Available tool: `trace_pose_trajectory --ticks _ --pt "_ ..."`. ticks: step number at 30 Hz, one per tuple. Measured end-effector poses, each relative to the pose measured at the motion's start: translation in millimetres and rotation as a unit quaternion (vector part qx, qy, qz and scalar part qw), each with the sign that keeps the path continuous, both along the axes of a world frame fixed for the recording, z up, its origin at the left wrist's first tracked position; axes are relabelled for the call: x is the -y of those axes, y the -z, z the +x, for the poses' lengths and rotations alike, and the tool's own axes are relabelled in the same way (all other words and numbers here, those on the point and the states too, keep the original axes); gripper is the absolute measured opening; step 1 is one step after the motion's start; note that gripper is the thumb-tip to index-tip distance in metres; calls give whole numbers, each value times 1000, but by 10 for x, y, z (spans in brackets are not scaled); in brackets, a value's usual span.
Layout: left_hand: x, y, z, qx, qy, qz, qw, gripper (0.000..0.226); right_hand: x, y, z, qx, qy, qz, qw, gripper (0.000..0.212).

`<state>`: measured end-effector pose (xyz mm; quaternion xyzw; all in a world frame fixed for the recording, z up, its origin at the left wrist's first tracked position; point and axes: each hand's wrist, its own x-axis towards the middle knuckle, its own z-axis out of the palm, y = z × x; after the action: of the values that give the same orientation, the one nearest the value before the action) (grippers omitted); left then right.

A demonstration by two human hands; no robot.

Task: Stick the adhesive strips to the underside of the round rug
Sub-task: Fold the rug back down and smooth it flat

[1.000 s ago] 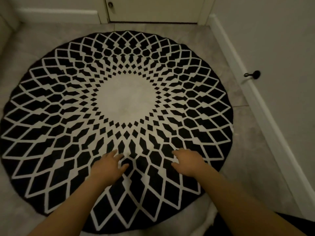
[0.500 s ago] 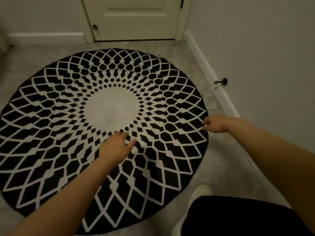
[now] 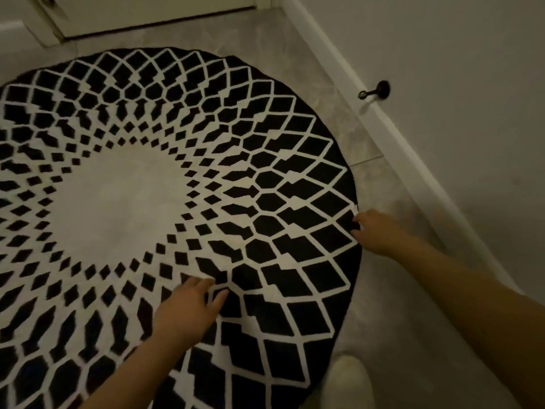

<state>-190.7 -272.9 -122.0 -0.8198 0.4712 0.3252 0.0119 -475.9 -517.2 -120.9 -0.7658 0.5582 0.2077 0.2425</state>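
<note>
A pale tiled floor (image 3: pixel 380 329) in a dim corner of a room carries a round rug (image 3: pixel 124 199), which lies flat with its patterned face up, black diamonds ringed round a plain pale centre; being round it has no long axis, and it spreads from the near left out to the far side, where its edge stops short of a door (image 3: pixel 147 7). Nearest, at the bottom right, a pale rounded shape (image 3: pixel 348 382) sits on the floor just beside the rug's near edge; what it is cannot be told. The left hand (image 3: pixel 188 311) reaches in from the near left, forearm angled up and to the right, palm down on the rug with the fingers straight and slightly spread, the tips touching the pile partway between the pale centre and the rim; it holds nothing. Further out, the right arm stretches from the near right across the floor to the rug's right edge, where the right hand (image 3: pixel 374 228) meets the rim with its fingers curled at the border; they seem to pinch the edge, though blur hides the grip itself. Beyond it a white baseboard (image 3: pixel 392 131) runs along the right wall (image 3: pixel 457 54), with a small dark doorstop (image 3: pixel 374 91) sticking out above it.
</note>
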Motion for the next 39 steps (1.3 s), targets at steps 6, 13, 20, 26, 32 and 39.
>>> trace_pose_trajectory --ticks 6,13,20,26,32,39 --pt "85 325 -62 16 46 86 995 55 214 659 -222 4 83 -40 996 33" --pt "54 395 5 12 115 113 987 68 112 785 -317 -9 2 -92 996 28" --pt "-293 303 -66 12 137 132 982 63 -281 253 -189 134 190 -47 971 20" --pt "-549 281 -125 -2 130 120 984 56 -657 226 -315 252 360 44 897 16" --pt "-662 374 -115 -22 184 186 965 62 -1108 414 -312 217 467 144 845 22" --pt "-618 336 -124 15 225 213 951 67 -1094 397 -141 240 607 201 730 37"
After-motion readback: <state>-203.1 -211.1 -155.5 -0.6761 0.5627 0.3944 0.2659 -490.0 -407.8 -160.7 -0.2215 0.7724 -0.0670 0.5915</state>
